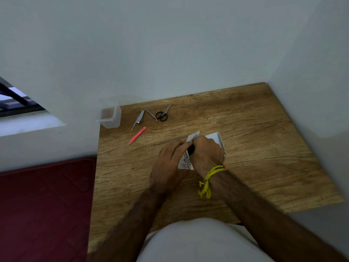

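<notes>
A small white cardboard box [217, 138] with black print on its side lies on the wooden table [255, 148] in front of me. My left hand [170, 163] grips its left side, fingers curled over the printed face. My right hand [205, 152], with a yellow thread band at the wrist, curls over the box's top and pinches a white flap near the far end. A dark thing shows between the two hands; I cannot tell what it is. Most of the box is hidden under the hands.
At the table's far left stand a clear plastic container [110, 117], a nail clipper [139, 119], a thin metal tool [152, 114], small black-handled scissors [162, 114] and pink tweezers [137, 135]. White walls close the table's far and right sides. A dark red mattress [45, 205] lies left.
</notes>
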Demonstrator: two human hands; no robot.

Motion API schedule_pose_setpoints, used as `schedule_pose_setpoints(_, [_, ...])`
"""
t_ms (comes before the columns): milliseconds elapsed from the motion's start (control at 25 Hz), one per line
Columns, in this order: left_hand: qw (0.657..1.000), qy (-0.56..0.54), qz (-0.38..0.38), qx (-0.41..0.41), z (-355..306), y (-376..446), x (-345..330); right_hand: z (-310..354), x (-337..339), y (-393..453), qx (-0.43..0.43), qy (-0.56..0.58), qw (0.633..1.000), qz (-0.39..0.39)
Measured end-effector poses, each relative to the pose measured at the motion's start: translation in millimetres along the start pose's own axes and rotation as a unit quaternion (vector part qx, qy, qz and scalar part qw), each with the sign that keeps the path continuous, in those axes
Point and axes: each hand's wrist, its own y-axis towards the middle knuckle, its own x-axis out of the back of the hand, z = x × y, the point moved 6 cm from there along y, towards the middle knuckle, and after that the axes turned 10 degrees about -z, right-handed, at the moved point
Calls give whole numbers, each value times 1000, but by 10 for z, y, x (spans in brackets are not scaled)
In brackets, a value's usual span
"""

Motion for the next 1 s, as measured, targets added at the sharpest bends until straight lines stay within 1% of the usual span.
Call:
schedule_pose_setpoints(160, [999,0,34,10,-3,28,-17,-45,-2,28,-11,31,999,11])
schedule_pose_setpoints(280, [998,3,56,20,-1,50,-27,-127,32,18,-15,101,994,31])
schedule_pose_setpoints(440, [997,-12,25,67,71,86,61,-296,80,32,-51,220,974,15])
schedule_pose_setpoints(560, [996,-11,28,78,90,116,58,-340,106,45,-57,270,961,7])
schedule_pose_setpoints(800, [996,-7,34,87,98,110,23,-303,152,34,-37,272,961,-17])
schedule_pose_setpoints(1000, [995,-4,35,98,111,99,22,-226,167,18,36,249,968,-24])
